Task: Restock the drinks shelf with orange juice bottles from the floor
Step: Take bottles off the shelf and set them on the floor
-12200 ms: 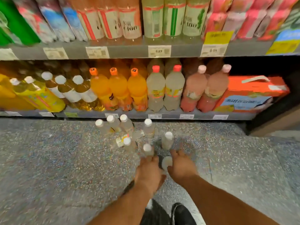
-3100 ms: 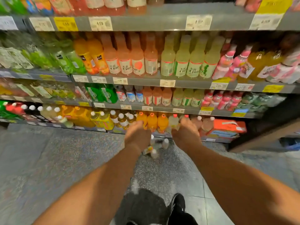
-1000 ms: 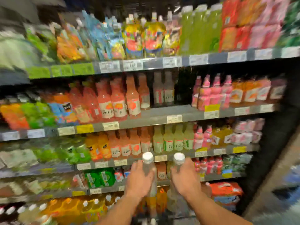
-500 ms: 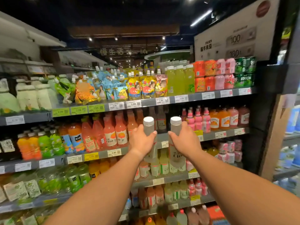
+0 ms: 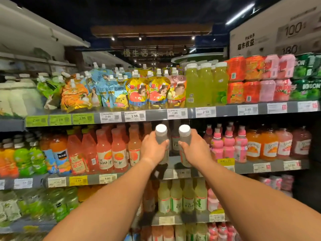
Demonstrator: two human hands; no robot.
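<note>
My left hand [image 5: 152, 151] grips a pale bottle with a white cap [image 5: 161, 134] by its body. A second pale white-capped bottle [image 5: 184, 133] is held upright in my right hand [image 5: 195, 150]. Both bottles stand side by side in front of a gap on the second shelf [image 5: 175, 166], just above its front edge. The gap lies between orange-pink juice bottles [image 5: 119, 150] on the left and pink bottles [image 5: 228, 145] on the right. A few similar pale bottles stand deep in the gap behind my hands.
The top shelf [image 5: 156, 115] carries spouted pouches, green bottles [image 5: 205, 84] and can packs. Pale yellow bottles [image 5: 182, 197] fill the shelf below my hands. Price tags line every shelf edge. A dark upright post closes the unit on the right.
I rose from the floor with a bottle in each hand. Over the last second both bottles went up and forward to the gap on the second shelf.
</note>
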